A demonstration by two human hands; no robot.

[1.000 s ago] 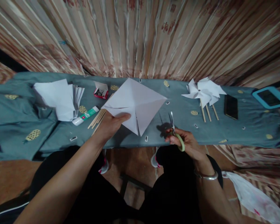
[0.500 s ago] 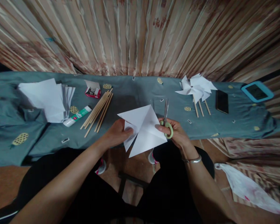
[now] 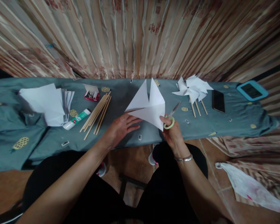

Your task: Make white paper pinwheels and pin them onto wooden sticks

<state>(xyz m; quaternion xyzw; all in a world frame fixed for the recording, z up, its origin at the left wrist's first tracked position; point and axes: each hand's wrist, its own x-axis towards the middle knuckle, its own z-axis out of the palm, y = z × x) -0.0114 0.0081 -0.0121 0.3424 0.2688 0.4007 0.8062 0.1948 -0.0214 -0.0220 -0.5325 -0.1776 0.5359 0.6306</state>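
Note:
A white sheet of paper [image 3: 151, 109], slit in from its corners, is up over the near middle of the table. My right hand [image 3: 172, 132] pinches its lower right corner between thumb and fingers. Scissors [image 3: 170, 121] with pale green handles are also in that hand, blades pointing up and right. My left hand [image 3: 121, 127] is open, fingers stretched out just under the paper's left edge; I cannot tell whether the fingertips touch it.
Left of my hands lie wooden sticks [image 3: 99, 113], a glue tube [image 3: 77, 119], a red box of small metal pieces [image 3: 91, 93] and stacked paper [image 3: 44, 102]. To the right are paper pinwheels [image 3: 192, 87], a phone [image 3: 218, 101] and a blue-framed tablet [image 3: 253, 90].
The paper has turned, so its slits now face up and left. My left hand has let go of it and opened. The scissors have tilted further right in my right hand.

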